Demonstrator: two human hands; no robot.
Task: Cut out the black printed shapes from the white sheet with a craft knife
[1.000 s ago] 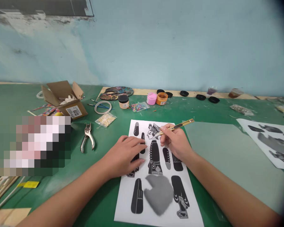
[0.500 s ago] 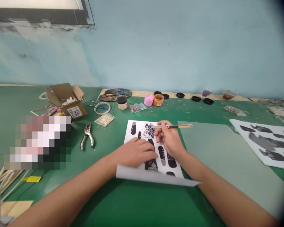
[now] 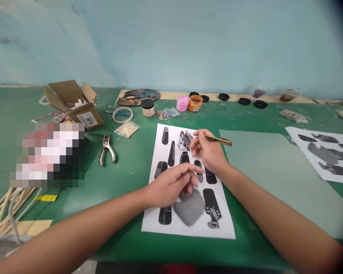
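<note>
A white printed sheet (image 3: pixel 188 230) lies flat on the green table before me, covered in black shapes and a patterned profile head. Over its middle hovers my left hand (image 3: pixel 175 182), turned on its side, with fingers loosely apart and nothing in them. My right hand (image 3: pixel 211 154), at the sheet's upper right edge, is closed around a slim gold-and-black utility knife (image 3: pixel 221 140) that points out to the right. Its front end is hidden by the fingers. My left hand covers part of the print.
A translucent sheet (image 3: pixel 260 167) lies to the right, beside another printed page (image 3: pixel 328 173). Left are a hole punch (image 3: pixel 106 150), an open cardboard box (image 3: pixel 74 102) and a pixelated object (image 3: pixel 50 156). Behind stand paint jars (image 3: pixel 148 107), a bead bag (image 3: pixel 127 129) and a palette (image 3: pixel 138 97).
The sheet's near edge, curled up before, now lies flat. My left hand has turned and moved slightly nearer me. The knife has tilted in my right hand, and the view has tipped downward.
</note>
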